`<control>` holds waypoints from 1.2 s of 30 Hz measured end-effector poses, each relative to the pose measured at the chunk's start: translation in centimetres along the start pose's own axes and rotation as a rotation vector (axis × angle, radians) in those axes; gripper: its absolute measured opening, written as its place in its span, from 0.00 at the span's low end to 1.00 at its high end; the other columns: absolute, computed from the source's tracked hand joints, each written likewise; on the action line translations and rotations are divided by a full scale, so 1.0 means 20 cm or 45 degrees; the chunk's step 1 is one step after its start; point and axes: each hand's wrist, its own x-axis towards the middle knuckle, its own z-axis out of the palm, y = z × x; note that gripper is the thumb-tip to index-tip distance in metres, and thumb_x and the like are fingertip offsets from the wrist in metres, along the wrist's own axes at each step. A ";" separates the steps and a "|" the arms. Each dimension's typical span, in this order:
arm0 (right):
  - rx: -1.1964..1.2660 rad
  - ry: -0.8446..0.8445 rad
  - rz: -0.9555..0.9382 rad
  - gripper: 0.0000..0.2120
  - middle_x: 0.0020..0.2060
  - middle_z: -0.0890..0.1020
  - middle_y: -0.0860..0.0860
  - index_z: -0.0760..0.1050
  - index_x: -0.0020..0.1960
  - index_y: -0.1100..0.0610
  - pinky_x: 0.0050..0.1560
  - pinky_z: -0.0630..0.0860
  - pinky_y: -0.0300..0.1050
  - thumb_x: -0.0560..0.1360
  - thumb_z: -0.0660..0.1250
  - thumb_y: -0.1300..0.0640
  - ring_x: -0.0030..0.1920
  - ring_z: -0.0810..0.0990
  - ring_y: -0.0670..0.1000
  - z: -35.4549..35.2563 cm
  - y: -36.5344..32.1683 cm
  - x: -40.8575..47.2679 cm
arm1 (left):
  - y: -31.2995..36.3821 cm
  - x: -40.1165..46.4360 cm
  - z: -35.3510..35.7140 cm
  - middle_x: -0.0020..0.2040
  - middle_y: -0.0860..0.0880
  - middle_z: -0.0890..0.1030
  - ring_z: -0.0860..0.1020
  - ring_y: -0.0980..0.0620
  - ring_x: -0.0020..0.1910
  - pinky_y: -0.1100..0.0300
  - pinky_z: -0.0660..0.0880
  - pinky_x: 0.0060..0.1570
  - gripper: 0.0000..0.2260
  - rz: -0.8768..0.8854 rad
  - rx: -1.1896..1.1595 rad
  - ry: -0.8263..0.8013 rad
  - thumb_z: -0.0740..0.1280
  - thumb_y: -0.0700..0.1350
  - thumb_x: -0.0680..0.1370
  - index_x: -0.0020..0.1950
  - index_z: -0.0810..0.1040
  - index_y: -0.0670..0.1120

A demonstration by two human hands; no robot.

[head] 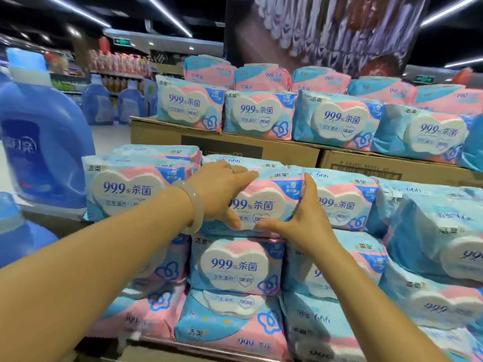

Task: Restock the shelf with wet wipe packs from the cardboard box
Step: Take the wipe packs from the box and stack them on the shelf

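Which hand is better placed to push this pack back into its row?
Probably the left hand: it lies over the pack's top and front. The right hand only braces its right edge and bottom.

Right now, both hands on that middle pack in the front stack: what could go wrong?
1. The held pack sits on a tall stack of soft packs; pushing it may shift the pack below.
2. The left hand and right hand squeeze between neighbours; the right neighbour could get nudged askew.
3. The bracelet might catch on a wrapper.
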 end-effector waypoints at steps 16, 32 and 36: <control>-0.479 -0.201 -0.290 0.48 0.73 0.55 0.55 0.61 0.73 0.48 0.73 0.59 0.52 0.59 0.79 0.40 0.74 0.56 0.58 -0.02 -0.14 0.08 | -0.14 -0.10 0.10 0.71 0.46 0.71 0.70 0.43 0.68 0.51 0.64 0.67 0.57 -0.389 -0.044 0.181 0.47 0.79 0.50 0.74 0.62 0.52; -0.262 -0.109 -0.868 0.35 0.72 0.62 0.69 0.73 0.67 0.64 0.72 0.59 0.66 0.64 0.70 0.48 0.73 0.59 0.71 0.32 -0.33 -0.33 | 0.04 -0.77 0.40 0.76 0.38 0.60 0.57 0.37 0.76 0.37 0.58 0.69 0.45 -0.655 -0.195 0.243 0.52 0.67 0.64 0.74 0.62 0.42; -0.497 -0.714 -0.822 0.36 0.78 0.46 0.58 0.57 0.77 0.55 0.78 0.46 0.54 0.74 0.68 0.48 0.78 0.43 0.59 0.67 -0.40 -0.64 | -0.02 -1.18 0.60 0.77 0.37 0.52 0.52 0.37 0.77 0.35 0.56 0.71 0.44 -0.829 -0.048 -0.129 0.57 0.68 0.68 0.77 0.54 0.43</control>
